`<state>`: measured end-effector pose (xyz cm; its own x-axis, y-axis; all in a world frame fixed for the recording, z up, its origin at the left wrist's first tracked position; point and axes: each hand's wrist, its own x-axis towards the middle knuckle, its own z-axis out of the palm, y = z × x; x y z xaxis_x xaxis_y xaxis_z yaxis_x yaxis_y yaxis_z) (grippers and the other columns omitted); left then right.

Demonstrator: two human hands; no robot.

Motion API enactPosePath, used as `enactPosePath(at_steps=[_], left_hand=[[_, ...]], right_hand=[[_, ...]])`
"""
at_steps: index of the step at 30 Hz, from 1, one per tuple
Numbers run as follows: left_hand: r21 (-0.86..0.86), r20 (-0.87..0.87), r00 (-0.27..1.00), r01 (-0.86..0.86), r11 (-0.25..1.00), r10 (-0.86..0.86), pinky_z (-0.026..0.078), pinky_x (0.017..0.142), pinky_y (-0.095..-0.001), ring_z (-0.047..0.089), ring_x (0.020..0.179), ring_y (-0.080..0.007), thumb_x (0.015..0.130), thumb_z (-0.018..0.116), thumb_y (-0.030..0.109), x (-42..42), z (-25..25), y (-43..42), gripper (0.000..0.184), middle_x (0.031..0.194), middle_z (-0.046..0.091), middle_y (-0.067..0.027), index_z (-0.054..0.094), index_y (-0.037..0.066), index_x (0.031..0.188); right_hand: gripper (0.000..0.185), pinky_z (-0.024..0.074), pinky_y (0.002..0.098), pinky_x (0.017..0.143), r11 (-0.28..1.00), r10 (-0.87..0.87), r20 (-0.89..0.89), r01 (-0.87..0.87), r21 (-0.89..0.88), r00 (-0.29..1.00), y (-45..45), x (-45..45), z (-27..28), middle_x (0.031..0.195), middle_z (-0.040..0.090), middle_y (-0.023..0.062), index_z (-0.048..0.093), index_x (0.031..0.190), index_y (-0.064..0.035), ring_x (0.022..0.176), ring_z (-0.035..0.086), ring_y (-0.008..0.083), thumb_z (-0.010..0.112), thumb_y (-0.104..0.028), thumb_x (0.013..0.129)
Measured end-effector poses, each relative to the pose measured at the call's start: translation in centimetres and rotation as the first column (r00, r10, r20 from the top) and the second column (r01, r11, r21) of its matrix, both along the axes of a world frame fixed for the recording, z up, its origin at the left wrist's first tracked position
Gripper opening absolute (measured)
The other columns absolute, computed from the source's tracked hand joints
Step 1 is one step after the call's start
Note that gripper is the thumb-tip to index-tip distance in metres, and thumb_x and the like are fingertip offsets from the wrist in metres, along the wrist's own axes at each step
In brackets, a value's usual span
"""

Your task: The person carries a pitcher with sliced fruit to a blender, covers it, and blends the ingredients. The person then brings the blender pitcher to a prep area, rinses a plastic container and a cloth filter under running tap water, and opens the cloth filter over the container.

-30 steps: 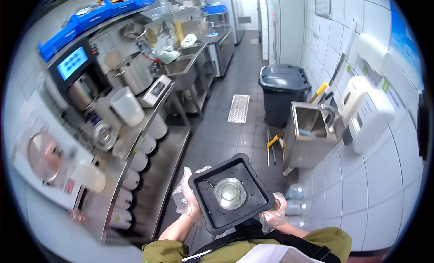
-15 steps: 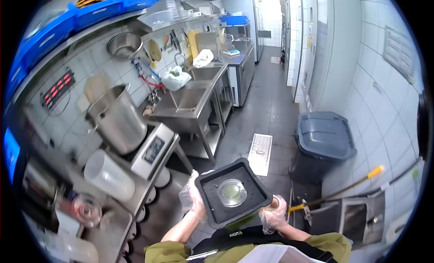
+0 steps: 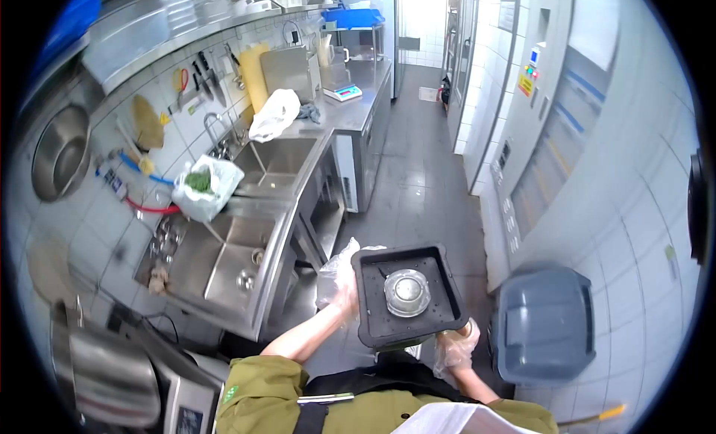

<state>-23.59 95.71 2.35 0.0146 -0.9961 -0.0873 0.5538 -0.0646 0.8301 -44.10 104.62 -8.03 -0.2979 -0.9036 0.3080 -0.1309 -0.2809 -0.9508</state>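
Both hands are apart from each other, in loose clear gloves, and clamped on a square black tray (image 3: 371, 308): the left hand (image 3: 345, 282) grips its left side, the right hand (image 3: 456, 347) its near right corner. Held in front of the person's body above the floor (image 3: 418, 173), the tray carries a round clear container (image 3: 407, 293) near its middle, with small droplets scattered around it. What lies beneath the tray is mostly hidden. Left of the tray stands a steel sink (image 3: 242, 273) with two basins; on its far left side from the tray rests a pale plastic bag (image 3: 213, 203) with leafy greens (image 3: 198, 182) showing in its mouth. Beyond the tray, farther up on the left, a white bag (image 3: 274, 115) sits beside a dark cloth (image 3: 309, 113), and a small scale (image 3: 343, 93) stands on the steel surface (image 3: 349, 117). Right of the tray, close to the right hand, is a grey lidded bin (image 3: 545, 326); nearer the person than the bin, a yellow handle tip (image 3: 611, 412) shows.
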Motion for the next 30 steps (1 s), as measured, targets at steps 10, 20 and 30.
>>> enactPosePath(at_steps=[10, 20, 30], left_hand=[[-0.08, -0.042, 0.983, -0.183, 0.98, 0.18, 0.035, 0.091, -0.0326, 0.043, 0.107, -0.0189, 0.081, 0.022, 0.061, 13.3, -2.4, -38.8, 0.072, 0.121, 0.042, -0.0069, 0.035, 0.005, 0.124], [0.048, 0.565, 0.823, -0.106, 0.993, 0.06, 0.034, 0.087, -0.043, 0.026, 0.12, -0.0208, 0.083, 0.039, 0.051, 16.6, -2.7, -66.9, 0.068, 0.134, 0.021, -0.0044, 0.016, 0.012, 0.133], [0.025, 0.573, 0.675, -0.582, 0.813, 0.465, 0.008, 0.104, -0.0312, 0.029, 0.121, -0.0148, 0.091, 0.027, 0.023, 19.0, -10.4, -95.2, 0.04, 0.128, 0.037, -0.0044, 0.033, 0.005, 0.126]], right_hand=[[0.03, 0.0415, 0.0298, 0.071, 0.973, 0.209, 0.063, -0.201, -0.113, 0.976, -46.8, 9.6, 4.6, 0.077, 0.052, 0.0078, 0.055, 0.081, -0.0006, 0.073, 0.052, 0.0203, 0.066, -0.009, 0.054], [0.016, 0.034, 0.0316, 0.045, 0.964, 0.161, -0.055, -0.169, -0.204, 0.985, -82.1, 20.7, 2.9, 0.05, 0.042, 0.0049, 0.047, 0.062, -0.0028, 0.045, 0.041, 0.0166, 0.057, -0.013, 0.055], [0.02, 0.0315, 0.0343, 0.048, 0.935, 0.256, -0.028, -0.255, -0.248, 0.966, -109.8, 26.3, -4.7, 0.048, 0.038, 0.0058, 0.036, 0.051, -0.0056, 0.048, 0.036, 0.0222, 0.055, -0.007, 0.048]])
